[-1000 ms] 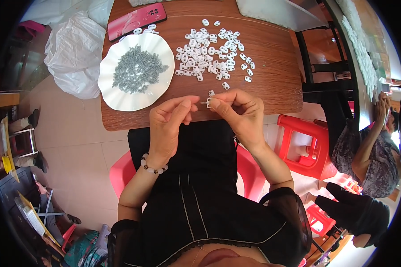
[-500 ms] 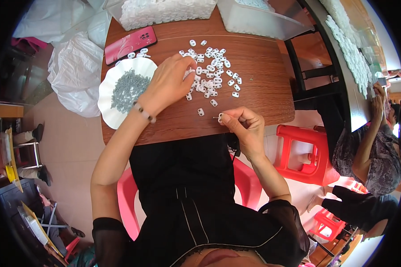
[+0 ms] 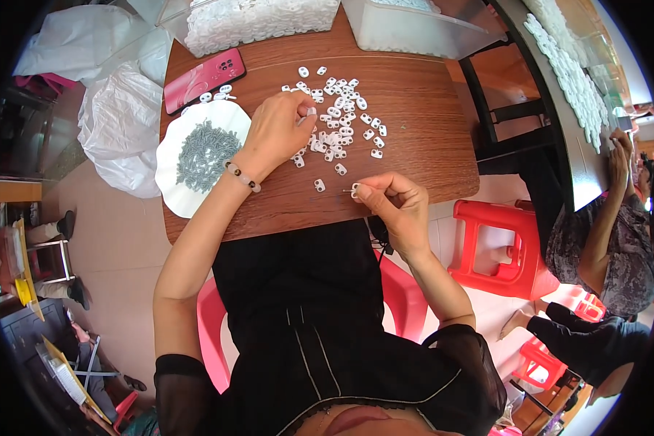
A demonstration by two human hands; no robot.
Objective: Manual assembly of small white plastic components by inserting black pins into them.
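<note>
My left hand [image 3: 277, 132] reaches out over the brown wooden table [image 3: 414, 109] and pinches a small white plastic piece at the edge of a scattered pile of white plastic pieces [image 3: 338, 116]. My right hand [image 3: 392, 203] stays near the table's front edge, fingers closed on a thin metal pin with a small white piece at its tip. A white plate [image 3: 168, 171] holding a heap of small grey metal parts [image 3: 202, 152] lies to the left of my left wrist.
A red phone [image 3: 203, 78] lies at the table's back left, clear bins of white parts [image 3: 261, 22] behind. White plastic bags [image 3: 120, 123] sit on the floor left. A red stool [image 3: 498, 247] stands right, beside another person [image 3: 603, 240] at a neighbouring table.
My left hand left my right hand at the table's front edge and reached forward into the white pile, taking a piece. My right hand stayed put with its pin.
</note>
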